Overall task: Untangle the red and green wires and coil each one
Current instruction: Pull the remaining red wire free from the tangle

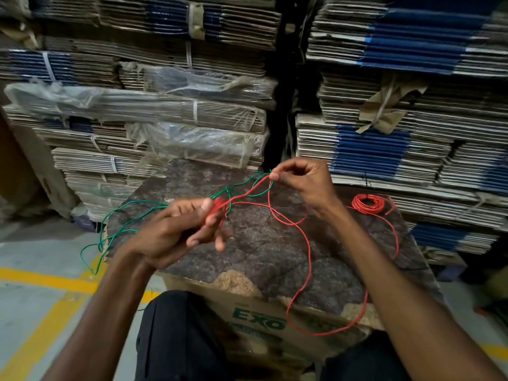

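1. I'm watching the left hand (176, 229) clamping the knot where the thin red wire (305, 259) and thin green wire (132, 209) are crossing above the mottled brown board (275, 257).
2. The right hand (305, 182) is pinching both strands; pulling harder is likely tightening the knot.
3. Slack is hanging off the board's edges (snag risk), near the small red coil (369, 204).

tangled wires (236, 193) held above board (275, 243) | coil (368, 204) laid on board, far right | stacked cardboard (384, 133) behind
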The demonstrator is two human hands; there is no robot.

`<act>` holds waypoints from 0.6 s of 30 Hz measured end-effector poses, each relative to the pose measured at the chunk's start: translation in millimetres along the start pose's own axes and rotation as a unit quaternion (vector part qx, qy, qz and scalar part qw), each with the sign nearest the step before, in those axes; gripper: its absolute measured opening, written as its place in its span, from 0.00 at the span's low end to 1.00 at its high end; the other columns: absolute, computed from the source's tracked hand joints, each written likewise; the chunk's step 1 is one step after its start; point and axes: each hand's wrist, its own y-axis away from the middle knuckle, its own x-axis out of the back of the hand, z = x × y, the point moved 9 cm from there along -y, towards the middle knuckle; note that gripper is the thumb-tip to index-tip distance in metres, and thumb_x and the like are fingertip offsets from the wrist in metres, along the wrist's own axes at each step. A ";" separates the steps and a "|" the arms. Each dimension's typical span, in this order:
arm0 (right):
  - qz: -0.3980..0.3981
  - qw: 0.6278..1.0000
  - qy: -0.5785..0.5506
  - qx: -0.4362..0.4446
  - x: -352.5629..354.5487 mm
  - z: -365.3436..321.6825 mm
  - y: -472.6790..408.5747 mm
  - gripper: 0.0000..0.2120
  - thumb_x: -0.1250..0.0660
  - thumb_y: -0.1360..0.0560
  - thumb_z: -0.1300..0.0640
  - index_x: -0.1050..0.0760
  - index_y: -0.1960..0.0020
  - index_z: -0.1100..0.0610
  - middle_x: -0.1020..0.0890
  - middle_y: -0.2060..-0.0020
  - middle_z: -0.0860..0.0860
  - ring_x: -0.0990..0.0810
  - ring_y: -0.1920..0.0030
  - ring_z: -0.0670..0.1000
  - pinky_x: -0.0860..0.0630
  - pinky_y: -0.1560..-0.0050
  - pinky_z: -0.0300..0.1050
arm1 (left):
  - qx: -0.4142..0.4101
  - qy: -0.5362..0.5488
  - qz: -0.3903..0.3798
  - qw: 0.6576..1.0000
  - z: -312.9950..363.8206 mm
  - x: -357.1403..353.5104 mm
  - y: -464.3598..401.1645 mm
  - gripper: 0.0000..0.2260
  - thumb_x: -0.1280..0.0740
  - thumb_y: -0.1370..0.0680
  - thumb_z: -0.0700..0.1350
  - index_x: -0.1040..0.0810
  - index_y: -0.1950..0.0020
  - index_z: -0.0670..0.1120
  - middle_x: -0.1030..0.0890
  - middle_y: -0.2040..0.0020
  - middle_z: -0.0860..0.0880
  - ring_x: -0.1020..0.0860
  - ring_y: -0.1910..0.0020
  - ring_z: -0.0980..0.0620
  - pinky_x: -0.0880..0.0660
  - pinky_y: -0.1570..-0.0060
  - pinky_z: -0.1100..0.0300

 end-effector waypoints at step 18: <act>-0.146 0.979 0.079 -0.114 -49.0 63.7 71.2 0.05 0.28 0.26 0.60 0.17 0.59 0.52 0.26 0.72 0.52 0.34 0.71 0.45 0.39 0.71 0.40 | -0.183 0.217 0.159 0.946 40.6 65.5 -45.1 0.07 0.25 0.30 0.51 0.20 0.60 0.50 0.23 0.34 0.44 0.23 0.41 0.38 0.27 0.45 0.32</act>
